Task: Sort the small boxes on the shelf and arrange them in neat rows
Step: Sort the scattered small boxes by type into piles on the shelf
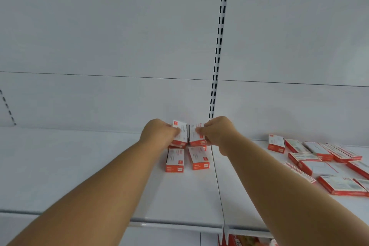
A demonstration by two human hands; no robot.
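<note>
We start with the white shelf (pixel 79 166), a broad board running the whole width, its back edge meeting the pale back panel (pixel 109 26) and the slotted upright (pixel 218 46) that rises near the middle. Both our forearms reach across it from the front edge toward the back.

Next in size is the loose scatter of red-and-white boxes (pixel 319 162) toward the shelf's right end, lying flat at mixed angles, some overlapping, none yet in a row.

Near the back edge at mid-shelf sits the small group we are building. Two front boxes (pixel 186 159) lie flat side by side, long axes running front to back, a narrow gap between them. Just behind them are the left box (pixel 180 133) and the right box (pixel 196 134), tilted up, touching along their inner long sides.

Our left hand (pixel 157 134) grips the left box, fingers curled round its outer edge; our right hand (pixel 217 133) pinches the right box the same way. Each box lies inward of its own hand, toward the centre seam.

We judge the coming move turns on this: both long axes already point front to back, so the pair need only be lowered flat, behind the front two.
</note>
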